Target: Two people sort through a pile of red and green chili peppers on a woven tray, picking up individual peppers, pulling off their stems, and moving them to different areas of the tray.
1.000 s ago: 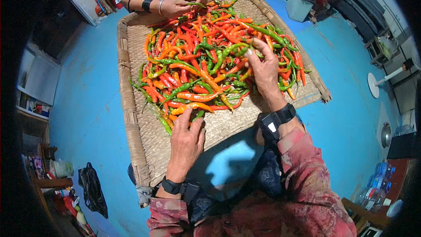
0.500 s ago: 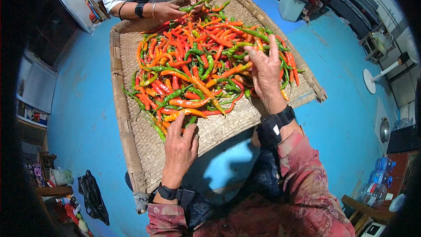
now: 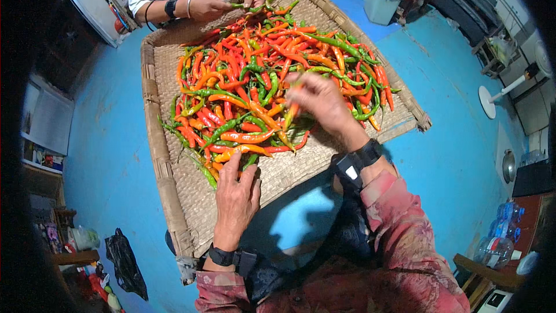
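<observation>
A broad heap of red, orange and green chili peppers [image 3: 231,72] lies on a woven tray [image 3: 278,182] with a raised rim. My left hand [image 3: 236,197] rests at the near edge of the heap, fingers apart, its index fingertip against an orange chili pepper [image 3: 243,149]. Over the heap's near right part is my right hand [image 3: 324,104], its fingers blurred by motion and bent together. An orange and yellow-green chili pepper [image 3: 293,107] hangs at these fingertips and seems pinched there.
Across the tray, another person's hands [image 3: 231,6] hold a green chili pepper at the far rim. Blue floor [image 3: 104,139] surrounds the tray. A black plastic bag [image 3: 124,264] lies to the left; a grey bin [image 3: 381,4] stands at the far right, and plastic bottles [image 3: 501,235] at the near right.
My right hand has moved left and toward me from the right side of the heap, with its fingers now drawn in. My left hand stays almost in place. The other person's hands shifted slightly.
</observation>
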Demonstrator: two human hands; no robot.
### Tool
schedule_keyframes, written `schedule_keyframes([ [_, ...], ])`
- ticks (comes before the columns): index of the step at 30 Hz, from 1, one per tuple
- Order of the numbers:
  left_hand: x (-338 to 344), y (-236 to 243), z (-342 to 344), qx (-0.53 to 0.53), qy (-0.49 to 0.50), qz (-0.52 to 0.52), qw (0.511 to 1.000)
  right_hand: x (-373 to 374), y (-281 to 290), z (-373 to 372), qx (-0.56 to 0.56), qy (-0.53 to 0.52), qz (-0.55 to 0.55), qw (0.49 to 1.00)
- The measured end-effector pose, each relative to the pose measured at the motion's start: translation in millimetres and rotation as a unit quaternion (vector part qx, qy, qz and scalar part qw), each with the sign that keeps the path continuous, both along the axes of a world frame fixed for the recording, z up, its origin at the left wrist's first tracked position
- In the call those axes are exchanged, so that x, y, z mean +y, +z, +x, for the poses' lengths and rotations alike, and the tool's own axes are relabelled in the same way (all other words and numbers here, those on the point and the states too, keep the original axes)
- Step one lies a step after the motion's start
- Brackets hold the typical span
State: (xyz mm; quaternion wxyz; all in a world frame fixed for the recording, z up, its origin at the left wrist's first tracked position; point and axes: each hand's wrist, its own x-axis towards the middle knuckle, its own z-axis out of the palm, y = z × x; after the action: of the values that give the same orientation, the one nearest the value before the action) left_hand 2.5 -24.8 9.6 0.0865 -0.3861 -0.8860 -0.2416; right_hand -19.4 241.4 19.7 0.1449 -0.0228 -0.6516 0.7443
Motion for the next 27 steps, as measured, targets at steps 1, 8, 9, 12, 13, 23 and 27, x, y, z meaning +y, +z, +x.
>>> schedule_keyframes([
  [1,1,0,1,-0.003,0.0,0.001,1.0,8,1,-6,0.025,-0.087,-0.061,0.994],
  [8,0,-1,-2,-0.001,0.001,0.003,1.0,34,5,-6,0.138,-0.435,0.281,0.844],
  [9,-3,-1,-2,0.005,0.004,0.002,1.0,19,9,-2,0.099,-0.394,0.304,0.862],
  [12,3,-2,-2,0.015,-0.002,0.006,1.0,4,-7,-5,0.17,-0.22,0.477,0.834],
  [13,2,-3,-2,0.015,-0.004,0.005,1.0,-9,-10,-7,0.159,-0.15,0.474,0.853],
  [23,3,-3,-1,0.011,-0.003,0.006,1.0,-32,-27,-28,0.017,-0.09,0.684,0.723],
  [27,0,-4,-1,0.01,-0.004,0.004,1.0,-28,-20,-22,0.011,-0.044,0.662,0.748],
])
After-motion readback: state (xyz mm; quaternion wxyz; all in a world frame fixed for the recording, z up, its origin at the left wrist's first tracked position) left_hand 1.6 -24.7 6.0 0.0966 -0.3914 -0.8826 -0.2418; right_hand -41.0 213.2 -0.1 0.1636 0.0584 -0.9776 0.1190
